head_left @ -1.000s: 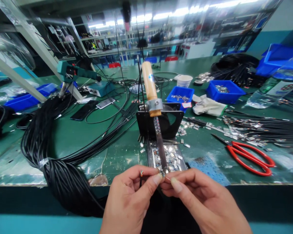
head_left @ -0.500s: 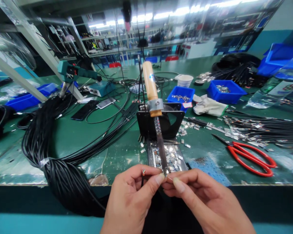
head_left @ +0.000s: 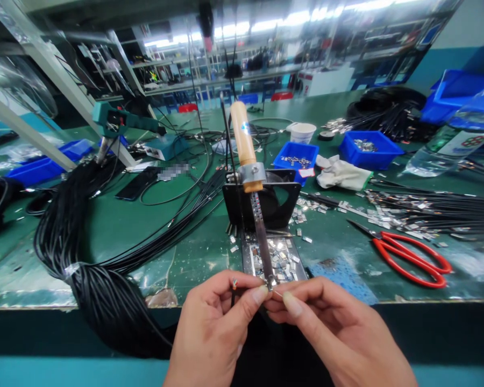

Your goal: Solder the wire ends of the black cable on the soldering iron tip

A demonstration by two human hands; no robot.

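Note:
Close to the soldering iron's tip, my left hand (head_left: 221, 320) is closed in a pinch on a small metal connector (head_left: 271, 281). A black cable (head_left: 233, 293) with coloured wire ends sticks up between its fingers. My right hand (head_left: 326, 317) is also closed, thumb against fingers, on a thin strand of solder wire (head_left: 278, 293) that points at the tip. The soldering iron (head_left: 244, 131) has a wooden handle and is clamped on a black stand (head_left: 284, 207), shaft slanting down toward me. Under the shaft lies a metal plate (head_left: 248, 263) strewn with small silvery connector pieces (head_left: 284, 252).
Red-handled scissors (head_left: 411, 258) lie at right beside a blue sponge-like pad (head_left: 342, 277). A thick black cable bundle (head_left: 100, 295) hangs over the table edge at left. Blue bins (head_left: 369, 153), a white glove (head_left: 341, 174), a cup (head_left: 302, 133) and a plastic bottle (head_left: 447, 142) stand behind.
The whole view has shifted slightly, so things sit a little further left. Both hands keep the same pinch at the iron's tip, with barely any movement.

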